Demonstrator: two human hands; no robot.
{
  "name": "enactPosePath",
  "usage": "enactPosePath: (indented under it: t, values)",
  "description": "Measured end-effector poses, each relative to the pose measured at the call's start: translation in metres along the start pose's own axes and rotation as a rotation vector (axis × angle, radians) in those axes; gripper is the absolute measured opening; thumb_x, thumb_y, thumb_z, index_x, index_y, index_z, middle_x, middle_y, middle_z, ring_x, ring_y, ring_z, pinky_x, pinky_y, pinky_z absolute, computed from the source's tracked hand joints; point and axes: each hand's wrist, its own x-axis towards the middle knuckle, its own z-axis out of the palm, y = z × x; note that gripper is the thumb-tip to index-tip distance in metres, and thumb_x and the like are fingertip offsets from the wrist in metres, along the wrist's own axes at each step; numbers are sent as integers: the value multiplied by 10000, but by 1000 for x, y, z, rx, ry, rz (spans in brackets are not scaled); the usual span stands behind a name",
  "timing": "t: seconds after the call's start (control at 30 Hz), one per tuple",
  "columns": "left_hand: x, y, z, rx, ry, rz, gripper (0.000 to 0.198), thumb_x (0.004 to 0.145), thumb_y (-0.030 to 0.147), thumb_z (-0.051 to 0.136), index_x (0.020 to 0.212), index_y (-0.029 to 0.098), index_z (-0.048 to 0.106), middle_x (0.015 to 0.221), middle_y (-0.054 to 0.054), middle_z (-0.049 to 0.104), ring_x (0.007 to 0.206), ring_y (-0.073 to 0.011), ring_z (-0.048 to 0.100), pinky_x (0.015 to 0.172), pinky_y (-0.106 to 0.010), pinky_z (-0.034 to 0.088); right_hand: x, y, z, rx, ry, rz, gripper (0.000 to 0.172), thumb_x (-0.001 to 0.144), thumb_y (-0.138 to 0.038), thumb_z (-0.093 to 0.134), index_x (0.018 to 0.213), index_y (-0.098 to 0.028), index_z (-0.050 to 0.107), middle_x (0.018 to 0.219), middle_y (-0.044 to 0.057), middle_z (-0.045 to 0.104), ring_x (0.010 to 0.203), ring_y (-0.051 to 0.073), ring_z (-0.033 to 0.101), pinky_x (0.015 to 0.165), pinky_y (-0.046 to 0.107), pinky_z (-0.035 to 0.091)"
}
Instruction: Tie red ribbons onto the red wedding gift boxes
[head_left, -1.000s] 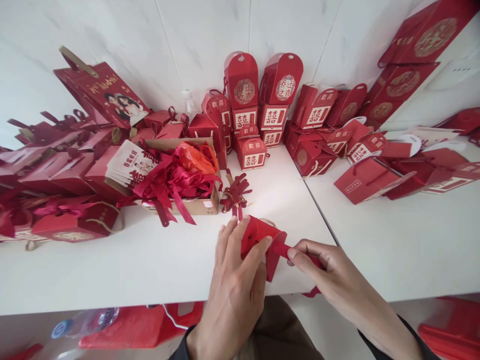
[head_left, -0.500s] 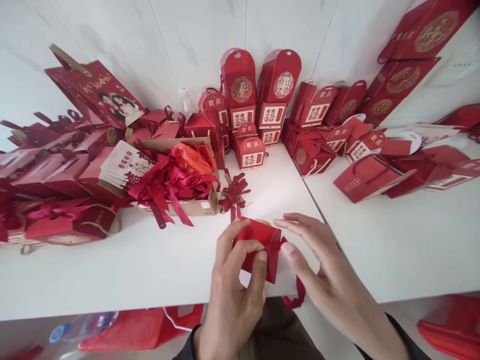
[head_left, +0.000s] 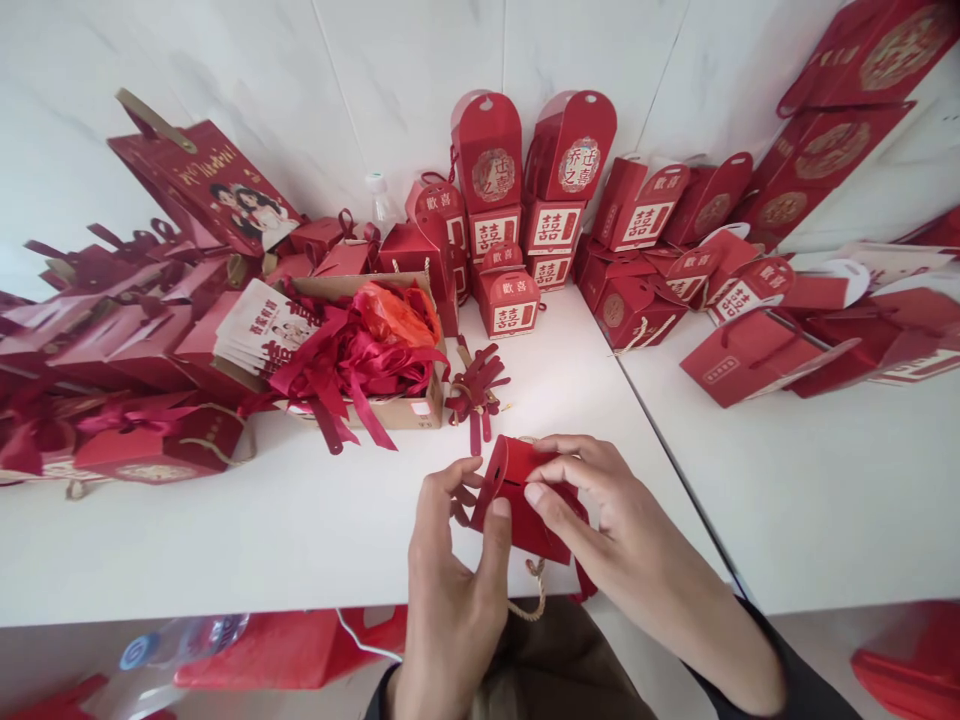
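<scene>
A small red box (head_left: 536, 525) sits at the table's front edge between my hands, a twisted beige cord (head_left: 534, 598) hanging from its near side. My left hand (head_left: 461, 550) has its thumb on the box's left part and its fingers curled at the left side. With thumb and fingers closed on the top folds, my right hand (head_left: 592, 500) holds the box from the right. Dark red ribbon (head_left: 583, 582) shows below my right hand, partly hidden. Just behind the box lies a bunch of dark red straps (head_left: 478, 388).
A cardboard box (head_left: 409, 412) of red ribbons stands left of centre, with white cards (head_left: 262, 325) beside it. Many red boxes (head_left: 142, 330) crowd the left. Stacked gift boxes (head_left: 555, 225) line the wall. Opened boxes (head_left: 757, 355) lie right. Below the table is a plastic bottle (head_left: 180, 640).
My right hand has moved left onto the top of the red box. My left fingers have spread toward its left side. The beige cord now shows below the box.
</scene>
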Motion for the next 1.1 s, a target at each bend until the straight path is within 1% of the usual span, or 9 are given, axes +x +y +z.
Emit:
enactPosePath:
  t: [0.1, 0.2, 0.4, 0.5, 0.7, 0.83, 0.93, 1.03, 1.1]
  values:
    - [-2, 0, -1, -81, 20, -58, 250, 979, 377, 599, 1211, 284, 596, 1066, -35, 647, 962, -179, 624, 846, -308, 503, 6, -2, 4, -35, -2, -6, 221, 1028, -408, 531, 975, -266, 693, 1289, 72, 598, 1319, 254, 494, 1123, 474, 410]
    - [-4, 3, -1, -99, 6, -65, 225, 978, 383, 604, 1179, 282, 607, 1051, -28, 651, 929, -165, 620, 831, -291, 499, 11, -5, 5, -1, -36, 11, 240, 1021, -413, 525, 962, -256, 697, 1287, 82, 598, 1294, 268, 519, 1087, 491, 446]
    - [-7, 15, 2, -151, 20, -121, 207, 973, 402, 605, 1135, 275, 618, 1014, -16, 631, 883, -164, 580, 800, -303, 472, 13, -7, 6, 72, -71, 55, 246, 1007, -444, 531, 942, -260, 681, 1283, 67, 584, 1259, 263, 553, 1066, 491, 482]
    - [-9, 17, 2, -166, 9, -126, 212, 968, 402, 616, 1140, 277, 617, 1028, -17, 637, 878, -161, 575, 803, -304, 474, 12, -7, 7, 83, -82, 69, 240, 1003, -440, 533, 921, -270, 682, 1307, 55, 571, 1280, 255, 529, 1057, 475, 495]
    - [-4, 9, -2, -219, -59, -108, 248, 1007, 434, 551, 1172, 266, 627, 1127, -43, 667, 1024, -180, 623, 889, -304, 496, 13, -8, 9, 41, -70, 12, 217, 1003, -405, 524, 947, -264, 679, 1285, 65, 589, 1274, 262, 535, 1081, 487, 462]
    - [8, 3, -4, -279, -113, -183, 228, 990, 433, 583, 955, 213, 636, 884, -15, 663, 818, -149, 614, 760, -270, 493, 11, -7, 9, 34, -74, -1, 242, 1014, -417, 521, 968, -257, 696, 1293, 80, 588, 1285, 271, 536, 1077, 486, 476]
    - [12, 0, -6, -340, -130, -216, 258, 983, 451, 594, 900, 207, 615, 804, 6, 626, 750, -131, 583, 716, -250, 488, 6, -3, 8, 6, -50, -22, 222, 1019, -420, 535, 1100, -275, 683, 1357, 81, 561, 1342, 268, 495, 1118, 498, 455]
    - [11, -5, -10, -492, -57, -294, 270, 975, 489, 593, 947, 220, 593, 871, -10, 663, 821, -158, 650, 788, -296, 555, 0, 2, 7, -46, 14, -50, 317, 1012, -435, 569, 1305, -319, 599, 1460, 77, 488, 1428, 266, 416, 1179, 525, 400]
    - [10, -10, -17, -604, 15, -387, 278, 949, 501, 624, 966, 227, 578, 901, -29, 705, 891, -207, 704, 816, -366, 605, -5, 7, 4, -54, 66, -40, 361, 1014, -458, 571, 1358, -350, 566, 1512, 64, 448, 1462, 270, 384, 1199, 535, 378]
